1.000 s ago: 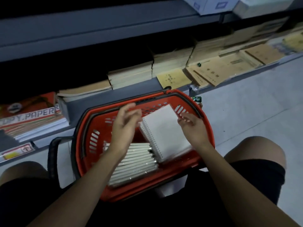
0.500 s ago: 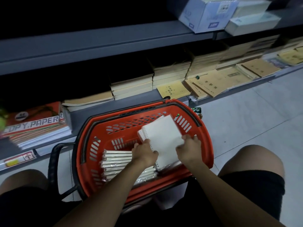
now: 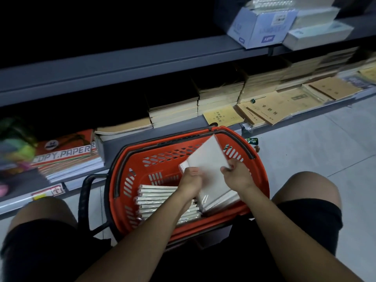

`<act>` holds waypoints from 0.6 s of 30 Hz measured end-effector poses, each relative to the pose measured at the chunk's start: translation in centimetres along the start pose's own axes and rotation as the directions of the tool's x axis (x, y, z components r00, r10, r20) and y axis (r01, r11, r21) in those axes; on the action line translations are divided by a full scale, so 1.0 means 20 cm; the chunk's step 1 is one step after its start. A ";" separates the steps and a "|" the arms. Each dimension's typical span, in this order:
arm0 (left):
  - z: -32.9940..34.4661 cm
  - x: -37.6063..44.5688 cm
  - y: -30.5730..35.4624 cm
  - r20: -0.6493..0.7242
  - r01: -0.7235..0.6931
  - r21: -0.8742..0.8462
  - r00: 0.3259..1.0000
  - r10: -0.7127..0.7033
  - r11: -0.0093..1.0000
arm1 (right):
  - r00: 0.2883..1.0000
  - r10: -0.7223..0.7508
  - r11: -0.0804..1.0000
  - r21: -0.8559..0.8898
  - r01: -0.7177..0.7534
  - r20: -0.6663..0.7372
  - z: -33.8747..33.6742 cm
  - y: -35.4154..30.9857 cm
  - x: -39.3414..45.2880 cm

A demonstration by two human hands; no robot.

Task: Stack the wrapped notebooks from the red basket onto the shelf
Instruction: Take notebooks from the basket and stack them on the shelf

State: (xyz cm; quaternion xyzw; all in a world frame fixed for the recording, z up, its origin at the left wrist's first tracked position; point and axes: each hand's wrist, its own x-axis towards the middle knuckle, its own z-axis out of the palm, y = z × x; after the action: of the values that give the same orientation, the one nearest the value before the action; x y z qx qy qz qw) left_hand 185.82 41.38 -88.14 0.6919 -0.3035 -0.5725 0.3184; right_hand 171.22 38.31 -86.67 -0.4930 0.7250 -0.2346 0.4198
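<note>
While crouched before a store shelf (image 3: pixel 142 64), a person grips a small batch of wrapped notebooks (image 3: pixel 207 163) over the red basket (image 3: pixel 130 180), left hand (image 3: pixel 191 178) and right hand (image 3: pixel 237 176) curled around its near edges, fingers holding it tilted, likely to square it for lifting. More notebooks (image 3: pixel 158 200) lie stacked in the basket, awaiting shelving.
</note>
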 end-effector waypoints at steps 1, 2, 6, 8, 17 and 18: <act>-0.01 -0.02 0.03 -0.010 -0.019 -0.023 1.000 0.018 1.000 | 1.000 -0.012 0.998 0.060 0.014 -0.023 -0.03 -0.04 -0.02; -0.03 -0.03 0.05 -0.037 -0.047 -0.021 0.998 0.046 0.999 | 1.000 -0.005 0.988 0.155 0.009 -0.029 -0.06 -0.08 -0.05; -0.19 -0.09 0.19 -0.173 -0.161 0.026 0.971 0.163 0.987 | 1.000 -0.020 0.921 0.388 0.012 0.018 -0.22 -0.27 -0.16; -0.28 -0.16 0.30 -0.133 -0.252 -0.106 0.962 0.238 0.962 | 0.994 -0.105 0.895 0.439 0.080 0.032 -0.28 -0.39 -0.22; -0.63 -0.34 0.64 -0.226 -0.479 -0.365 0.877 0.423 0.798 | 0.955 -0.296 0.805 0.536 0.253 -0.005 -0.24 -0.87 -0.32; -0.66 -0.34 0.66 -0.230 -0.486 -0.372 0.873 0.429 0.790 | 0.950 -0.313 0.804 0.527 0.276 -0.020 -0.22 -0.91 -0.32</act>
State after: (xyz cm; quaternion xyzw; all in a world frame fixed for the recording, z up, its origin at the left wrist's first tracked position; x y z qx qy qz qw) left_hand 196.95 39.85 -71.74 0.5494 -0.3101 -0.4819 0.6080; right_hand 177.95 36.43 -68.29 -0.4740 0.5335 -0.4685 0.5207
